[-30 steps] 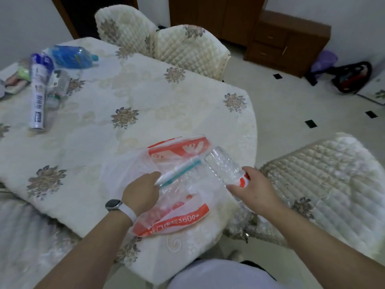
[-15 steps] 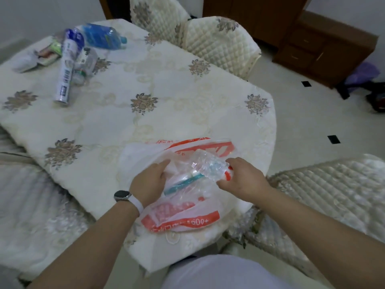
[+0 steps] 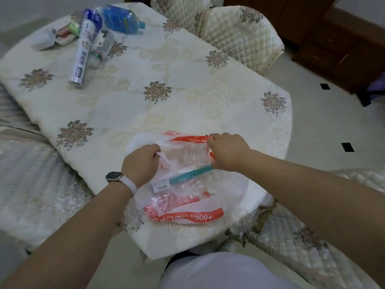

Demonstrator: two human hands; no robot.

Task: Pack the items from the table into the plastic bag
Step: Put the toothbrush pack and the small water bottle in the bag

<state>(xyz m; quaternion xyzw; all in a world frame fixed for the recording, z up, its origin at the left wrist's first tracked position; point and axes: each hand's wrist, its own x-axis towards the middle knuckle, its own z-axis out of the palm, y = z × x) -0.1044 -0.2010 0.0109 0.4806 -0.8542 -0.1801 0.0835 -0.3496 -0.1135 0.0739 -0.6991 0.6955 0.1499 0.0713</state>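
Observation:
A translucent plastic bag (image 3: 225, 192) with red print lies at the table's near edge. Inside it I see a clear plastic bottle (image 3: 192, 154) and a teal and white toothbrush pack (image 3: 183, 177). My left hand (image 3: 140, 163) pinches the bag's white handle at its left side. My right hand (image 3: 228, 152) grips the bag's rim at the upper right, over the bottle's end. At the far left of the table lie a white spray can (image 3: 82, 54), a blue bottle (image 3: 121, 18), a small clear bottle (image 3: 102, 46) and a soap box (image 3: 63, 35).
The table (image 3: 166, 80) carries a cream floral cloth. Quilted chairs stand behind it (image 3: 239, 34), at my right (image 3: 312, 236) and at my left (image 3: 27, 184). A wooden cabinet (image 3: 343, 44) stands at the back right.
My right hand pushed the clear bottle into the bag, let it go and took the bag's rim. My left hand shifted to the bag's handle. The camera view moved left.

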